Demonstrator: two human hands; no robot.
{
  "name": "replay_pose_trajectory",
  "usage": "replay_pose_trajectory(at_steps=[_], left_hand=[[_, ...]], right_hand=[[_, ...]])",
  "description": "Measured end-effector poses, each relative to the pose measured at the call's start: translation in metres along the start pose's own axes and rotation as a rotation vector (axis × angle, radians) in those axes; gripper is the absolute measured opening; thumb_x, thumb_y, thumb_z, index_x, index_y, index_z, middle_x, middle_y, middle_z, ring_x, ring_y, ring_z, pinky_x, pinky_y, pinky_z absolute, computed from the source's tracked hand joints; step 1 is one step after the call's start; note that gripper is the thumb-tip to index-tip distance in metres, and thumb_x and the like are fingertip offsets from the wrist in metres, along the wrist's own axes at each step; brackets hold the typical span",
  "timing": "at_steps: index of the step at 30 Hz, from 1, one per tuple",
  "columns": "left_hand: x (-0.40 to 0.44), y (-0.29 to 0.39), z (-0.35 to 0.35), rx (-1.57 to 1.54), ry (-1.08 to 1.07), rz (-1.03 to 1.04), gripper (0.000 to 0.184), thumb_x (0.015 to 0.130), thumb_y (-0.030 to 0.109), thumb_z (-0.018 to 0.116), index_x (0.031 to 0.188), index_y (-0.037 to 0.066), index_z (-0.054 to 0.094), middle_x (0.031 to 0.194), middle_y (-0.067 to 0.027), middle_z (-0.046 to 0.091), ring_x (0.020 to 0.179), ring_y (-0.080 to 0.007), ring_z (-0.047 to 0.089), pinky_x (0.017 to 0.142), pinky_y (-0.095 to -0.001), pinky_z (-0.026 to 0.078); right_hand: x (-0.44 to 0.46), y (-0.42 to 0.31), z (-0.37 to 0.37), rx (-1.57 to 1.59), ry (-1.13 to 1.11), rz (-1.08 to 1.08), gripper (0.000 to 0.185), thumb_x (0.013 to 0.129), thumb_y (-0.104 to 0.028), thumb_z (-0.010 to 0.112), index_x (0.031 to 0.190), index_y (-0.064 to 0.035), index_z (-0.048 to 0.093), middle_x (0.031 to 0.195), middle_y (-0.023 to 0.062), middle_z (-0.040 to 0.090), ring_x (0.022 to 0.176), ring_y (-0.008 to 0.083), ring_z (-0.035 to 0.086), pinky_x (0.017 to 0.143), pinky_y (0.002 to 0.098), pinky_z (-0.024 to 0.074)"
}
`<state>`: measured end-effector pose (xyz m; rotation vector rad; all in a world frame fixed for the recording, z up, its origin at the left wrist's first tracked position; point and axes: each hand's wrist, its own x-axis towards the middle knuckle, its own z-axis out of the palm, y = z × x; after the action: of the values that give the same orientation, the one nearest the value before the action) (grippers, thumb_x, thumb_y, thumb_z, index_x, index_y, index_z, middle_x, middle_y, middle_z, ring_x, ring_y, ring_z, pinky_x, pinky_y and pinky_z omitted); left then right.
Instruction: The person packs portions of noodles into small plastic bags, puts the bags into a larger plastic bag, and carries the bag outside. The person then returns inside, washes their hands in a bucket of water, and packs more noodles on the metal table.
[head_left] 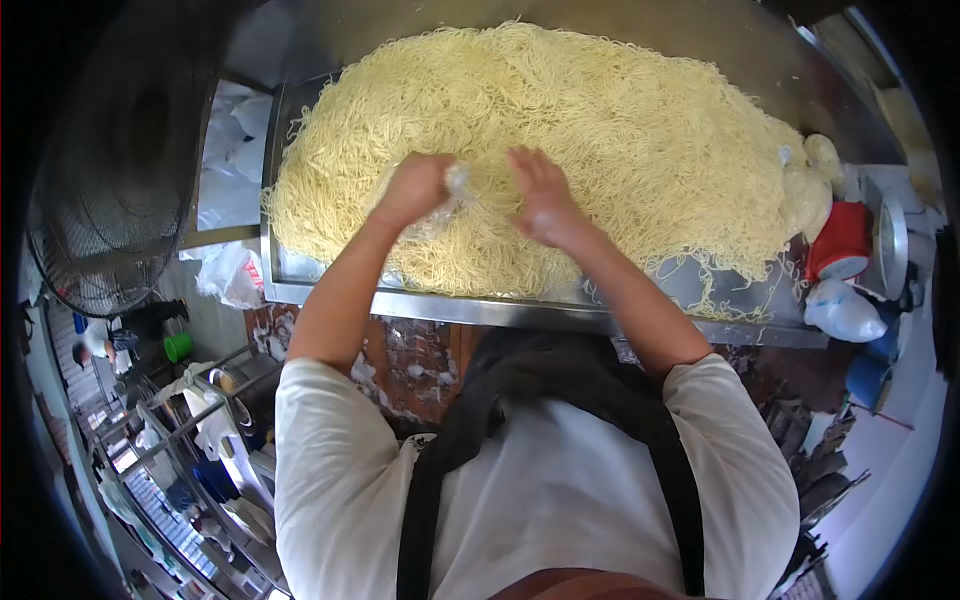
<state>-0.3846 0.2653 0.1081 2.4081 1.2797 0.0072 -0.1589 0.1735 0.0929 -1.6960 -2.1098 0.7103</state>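
A large heap of pale yellow noodles (620,130) fills a metal tray (480,305) in front of me. My left hand (418,190) is closed around the gathered top of a clear plastic bag (430,226), which rests on the noodles. What lies inside the bag is hard to make out against the heap. To its right, my right hand (545,200) is held over the noodles with its fingers apart, and I see nothing in it.
A large fan (110,190) stands at the left, near white plastic bags (235,275). At the tray's right end are a red container (840,240) and a filled plastic bag (843,310). Metal racks (200,420) stand at lower left. White foam lies on the brown floor (410,365).
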Motion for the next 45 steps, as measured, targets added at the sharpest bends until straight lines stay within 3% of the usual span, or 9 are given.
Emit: replay_pose_trajectory(at_steps=[5, 10, 19, 24, 28, 30, 34, 40, 45], left_hand=[[-0.044, 0.036, -0.099, -0.259, 0.108, -0.023, 0.036, 0.066, 0.007, 0.079, 0.100, 0.001, 0.069, 0.086, -0.0156, 0.071, 0.076, -0.0278, 0.069, 0.072, -0.0325, 0.054], [-0.075, 0.092, -0.168, -0.242, 0.247, 0.006, 0.034, 0.066, 0.004, 0.078, 0.098, -0.003, 0.068, 0.086, -0.0126, 0.072, 0.075, -0.0208, 0.069, 0.071, -0.0299, 0.054], [-0.064, 0.048, -0.119, -0.444, 0.199, 0.083, 0.035, 0.067, 0.005, 0.082, 0.098, -0.001, 0.067, 0.089, -0.0090, 0.070, 0.080, -0.0205, 0.066, 0.076, -0.0294, 0.052], [-0.053, 0.007, -0.048, -0.437, 0.063, -0.010, 0.037, 0.068, 0.000, 0.075, 0.103, 0.002, 0.066, 0.108, -0.0172, 0.066, 0.106, -0.0314, 0.061, 0.095, -0.0369, 0.047], [-0.082, 0.013, 0.012, -0.202, 0.382, -0.012, 0.052, 0.073, 0.009, 0.078, 0.119, 0.003, 0.055, 0.130, -0.0250, 0.051, 0.123, -0.0420, 0.046, 0.107, -0.0441, 0.037], [-0.095, 0.039, 0.019, -0.289, 0.527, -0.134, 0.049, 0.075, 0.013, 0.079, 0.117, 0.001, 0.056, 0.127, -0.0250, 0.052, 0.120, -0.0418, 0.048, 0.105, -0.0439, 0.039], [-0.100, 0.043, 0.040, -0.349, 0.727, -0.487, 0.038, 0.082, 0.016, 0.075, 0.109, -0.004, 0.057, 0.110, -0.0219, 0.056, 0.099, -0.0331, 0.054, 0.088, -0.0411, 0.046], [-0.074, 0.019, 0.015, -1.512, 0.916, -0.672, 0.016, 0.102, 0.017, 0.049, 0.095, 0.003, 0.054, 0.066, -0.0012, 0.048, 0.055, -0.0105, 0.044, 0.051, -0.0261, 0.043], [-0.087, 0.068, -0.048, -1.642, 0.624, -0.312, 0.015, 0.100, 0.019, 0.055, 0.095, 0.005, 0.051, 0.062, 0.0014, 0.043, 0.051, -0.0074, 0.038, 0.047, -0.0243, 0.035]], right_hand=[[0.037, -0.041, 0.026, 0.289, 0.128, -0.091, 0.089, 0.068, -0.030, 0.084, 0.142, -0.0051, 0.041, 0.137, 0.0184, 0.050, 0.134, 0.0291, 0.042, 0.120, 0.0551, 0.0100], [0.049, -0.027, -0.022, 0.769, 0.101, -0.067, 0.035, 0.076, 0.002, 0.074, 0.106, -0.0130, 0.063, 0.091, 0.0035, 0.070, 0.087, 0.0168, 0.068, 0.080, 0.0303, 0.0577], [0.012, 0.166, -0.080, 0.289, 0.411, 0.112, 0.048, 0.078, 0.003, 0.068, 0.122, -0.0138, 0.062, 0.104, 0.0101, 0.070, 0.089, 0.0235, 0.068, 0.084, 0.0354, 0.0544], [-0.009, 0.335, -0.135, -0.489, 0.144, 0.452, 0.057, 0.080, -0.017, 0.069, 0.132, -0.0026, 0.051, 0.107, 0.0187, 0.069, 0.098, 0.0326, 0.068, 0.085, 0.0404, 0.0537], [0.009, 0.175, -0.167, -0.555, -0.157, 0.640, 0.052, 0.079, -0.014, 0.065, 0.129, -0.0026, 0.054, 0.120, 0.0206, 0.063, 0.110, 0.0361, 0.062, 0.091, 0.0477, 0.0501], [0.013, 0.107, -0.126, -0.484, -0.198, 0.216, 0.051, 0.079, -0.001, 0.057, 0.130, -0.0028, 0.054, 0.128, 0.0216, 0.057, 0.121, 0.0343, 0.054, 0.102, 0.0491, 0.0424], [0.023, -0.016, 0.016, -0.047, 0.087, -0.243, 0.083, 0.078, -0.032, 0.075, 0.146, -0.0032, 0.037, 0.138, 0.0273, 0.043, 0.136, 0.0337, 0.036, 0.106, 0.0509, 0.0344], [0.043, -0.051, 0.039, -0.008, -0.212, -0.262, 0.048, 0.082, -0.018, 0.067, 0.125, 0.0003, 0.056, 0.104, 0.0215, 0.063, 0.092, 0.0330, 0.064, 0.079, 0.0430, 0.0514], [0.067, -0.106, -0.057, 0.575, -0.396, -0.186, 0.023, 0.083, -0.008, 0.059, 0.103, 0.0018, 0.066, 0.092, 0.0213, 0.068, 0.086, 0.0319, 0.067, 0.075, 0.0392, 0.0530]])
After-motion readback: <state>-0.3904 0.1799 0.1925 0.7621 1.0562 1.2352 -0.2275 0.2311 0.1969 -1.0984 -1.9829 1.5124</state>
